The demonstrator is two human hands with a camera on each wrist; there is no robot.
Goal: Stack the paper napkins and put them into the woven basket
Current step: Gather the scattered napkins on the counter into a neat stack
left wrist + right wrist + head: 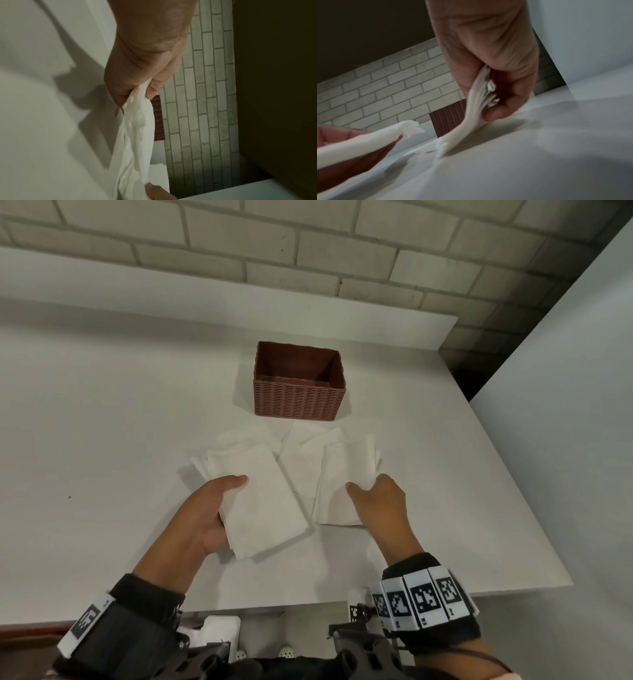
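Observation:
A brown woven basket [298,383] stands empty on the white table [102,412]; slivers of the basket [158,119] [449,117] show past both hands. White paper napkins lie spread in front of it. My left hand [214,508] grips a small stack of napkins [263,501], thumb on top, lifted off the table. In the left wrist view the left hand [137,83] pinches that napkin stack [137,128]. My right hand [376,498] pinches the edge of another napkin bundle [346,481]. The right wrist view has the right hand [489,83] raising that bundle's [471,115] edge.
More loose napkins [301,446] lie between the two stacks and the basket. A brick wall [308,244] runs behind the table. A white panel [565,405] stands at the right. The table's front edge lies just below my wrists.

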